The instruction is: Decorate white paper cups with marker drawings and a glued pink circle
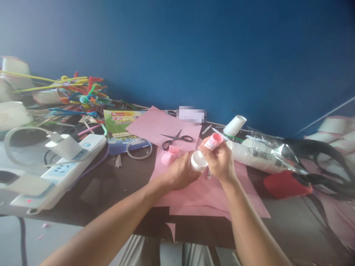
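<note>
My left hand (181, 170) is wrapped around a small white paper cup (199, 162), its mouth tilted toward me. In my right hand (220, 159) is a pink glue stick (213, 142), its white lower end against the cup's rim. Both hands are over stacked sheets of pink paper (194, 194). Left of the cup lie a rounded pink paper piece (168, 159) and a small pink cap (173, 149). Black-handled scissors (176, 139) rest spread on the pink sheet just beyond. My fingers hide part of the cup's side.
At left are a white power strip (59, 170) with a plugged-in charger, a roll of clear tape (139, 148) and colourful pipe cleaners (85, 92). A sleeve of stacked paper cups (251, 155), a lone cup (235, 125) and a red object (288, 183) lie right. A blue wall (208, 55) stands behind.
</note>
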`<state>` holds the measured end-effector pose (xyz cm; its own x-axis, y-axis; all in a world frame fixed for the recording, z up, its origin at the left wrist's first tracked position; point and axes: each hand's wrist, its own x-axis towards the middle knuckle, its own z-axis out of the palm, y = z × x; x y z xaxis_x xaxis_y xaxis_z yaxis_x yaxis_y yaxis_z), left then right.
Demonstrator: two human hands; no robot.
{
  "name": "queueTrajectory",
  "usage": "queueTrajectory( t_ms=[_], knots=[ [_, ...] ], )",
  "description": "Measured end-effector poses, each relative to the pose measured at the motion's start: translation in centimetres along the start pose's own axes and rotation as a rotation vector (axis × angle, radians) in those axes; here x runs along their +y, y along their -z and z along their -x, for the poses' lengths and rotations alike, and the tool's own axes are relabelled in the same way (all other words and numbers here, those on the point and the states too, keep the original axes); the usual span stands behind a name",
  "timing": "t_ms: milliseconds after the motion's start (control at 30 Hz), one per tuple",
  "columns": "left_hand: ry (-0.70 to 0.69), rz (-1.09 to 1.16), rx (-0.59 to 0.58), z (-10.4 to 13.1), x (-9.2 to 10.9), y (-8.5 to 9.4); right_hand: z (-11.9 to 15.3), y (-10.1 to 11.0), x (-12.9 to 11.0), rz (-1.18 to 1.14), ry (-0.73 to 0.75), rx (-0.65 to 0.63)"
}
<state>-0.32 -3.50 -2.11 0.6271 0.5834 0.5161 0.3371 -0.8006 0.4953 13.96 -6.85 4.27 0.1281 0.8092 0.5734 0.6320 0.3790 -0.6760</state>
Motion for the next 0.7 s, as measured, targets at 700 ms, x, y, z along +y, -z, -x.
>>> queueTrajectory(
  t_ms=[700],
  knots=[
    [0.025,-0.105,-0.117,0.01,0.32,0.32,-0.33,-0.27,0.53,0.220,-0.012,0.190]
  ],
)
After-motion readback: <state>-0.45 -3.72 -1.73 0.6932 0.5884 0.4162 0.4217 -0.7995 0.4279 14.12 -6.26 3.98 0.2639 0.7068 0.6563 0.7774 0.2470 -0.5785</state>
